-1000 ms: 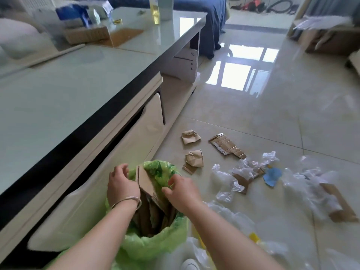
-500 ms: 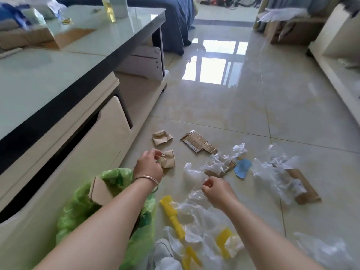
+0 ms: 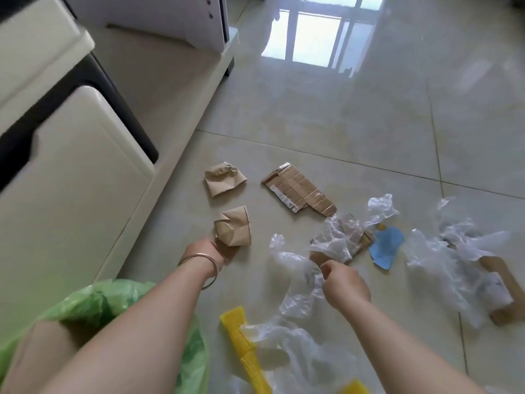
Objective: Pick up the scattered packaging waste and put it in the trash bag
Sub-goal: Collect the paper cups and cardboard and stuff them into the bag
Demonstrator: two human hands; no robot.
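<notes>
**Floor litter, both hands out**

1. Bag (image 3: 93, 305), green, nearest me at lower left, mouth kept close so drops are short.
2. Yellow foam (image 3: 241, 336) and clear film (image 3: 295, 351), loose beside the bag.
3. Right hand (image 3: 345, 282), fingers curled, pinching a plastic wrap (image 3: 298, 268) to lift it, I judge.
4. Left hand (image 3: 211, 251), grasping a crumpled paper wad (image 3: 234, 227) from below; its fingers are hidden behind the wad.
5. Second wad (image 3: 224, 179) and flat cardboard (image 3: 298, 191), farther off, untouched.
6. Blue scrap (image 3: 387, 247), more plastic (image 3: 454, 245), right.
</notes>
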